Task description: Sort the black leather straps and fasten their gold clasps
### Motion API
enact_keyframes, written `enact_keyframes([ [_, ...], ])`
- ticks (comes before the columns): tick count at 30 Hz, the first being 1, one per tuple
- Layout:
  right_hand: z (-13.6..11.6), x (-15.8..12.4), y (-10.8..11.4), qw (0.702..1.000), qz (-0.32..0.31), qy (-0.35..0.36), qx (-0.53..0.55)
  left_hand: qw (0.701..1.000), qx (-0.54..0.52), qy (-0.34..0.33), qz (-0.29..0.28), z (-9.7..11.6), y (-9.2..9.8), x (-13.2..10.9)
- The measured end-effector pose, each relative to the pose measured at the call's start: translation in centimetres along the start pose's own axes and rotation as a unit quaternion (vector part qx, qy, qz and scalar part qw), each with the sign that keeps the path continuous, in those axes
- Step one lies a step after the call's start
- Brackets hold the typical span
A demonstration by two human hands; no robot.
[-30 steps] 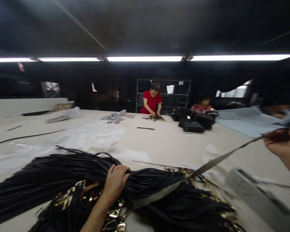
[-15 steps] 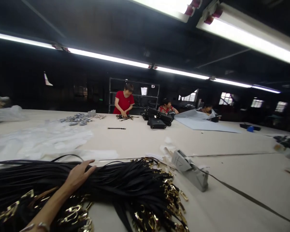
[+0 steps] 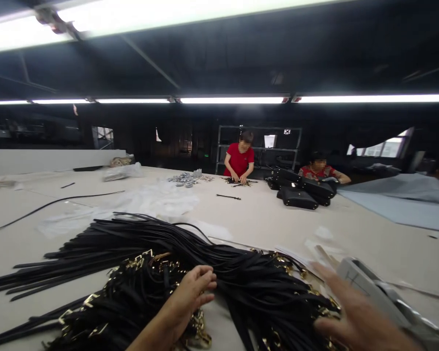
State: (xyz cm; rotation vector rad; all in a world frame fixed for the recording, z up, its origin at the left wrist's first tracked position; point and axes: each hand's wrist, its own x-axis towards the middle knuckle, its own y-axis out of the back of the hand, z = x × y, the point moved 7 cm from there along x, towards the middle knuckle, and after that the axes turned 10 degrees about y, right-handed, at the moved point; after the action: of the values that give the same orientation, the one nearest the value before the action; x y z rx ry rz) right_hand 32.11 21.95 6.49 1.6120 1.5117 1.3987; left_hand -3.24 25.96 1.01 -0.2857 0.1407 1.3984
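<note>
A large heap of black straps (image 3: 241,273) with gold metal clasps lies across the near table. Over its middle is my left hand (image 3: 192,295), fingers loosely bent and apart, with nothing seen in it. Beside that hand sits a second tangle of straps with gold clasps (image 3: 128,292). My right hand (image 3: 354,307), smeared by motion, hovers at the clasp end of the heap with thumb and fingers spread. It partly covers a grey tape dispenser (image 3: 373,285); whether it touches the clasps is unclear.
Across the table (image 3: 249,222), a person in red (image 3: 240,161) handles small black straps. A second person (image 3: 318,170) sits behind stacked black bags (image 3: 300,197). Thin white sheeting (image 3: 157,197), a pile of small grey pieces (image 3: 186,179) and grey-blue sheets (image 3: 406,200) lie around.
The view has swung left, showing more of the strap ends. My left hand has come back from the top of the heap toward me. My right hand has entered at the right.
</note>
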Motion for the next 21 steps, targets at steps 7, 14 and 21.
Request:
enact_keyframes([
  [7,-14.9,10.8,-15.7,0.969,-0.155,0.169,-0.093,0.950,-0.289,0.110,0.038,-2.3,1.7,-0.4],
  [14,-12.6,16.0,-13.8,0.966,-0.182,0.133,-0.126,0.939,-0.320,0.119,0.045,-1.4,1.6,0.4],
  [21,-13.7,16.6,-7.2,0.965,-0.142,0.146,-0.165,0.928,-0.353,0.111,0.038,-0.8,2.5,1.6],
])
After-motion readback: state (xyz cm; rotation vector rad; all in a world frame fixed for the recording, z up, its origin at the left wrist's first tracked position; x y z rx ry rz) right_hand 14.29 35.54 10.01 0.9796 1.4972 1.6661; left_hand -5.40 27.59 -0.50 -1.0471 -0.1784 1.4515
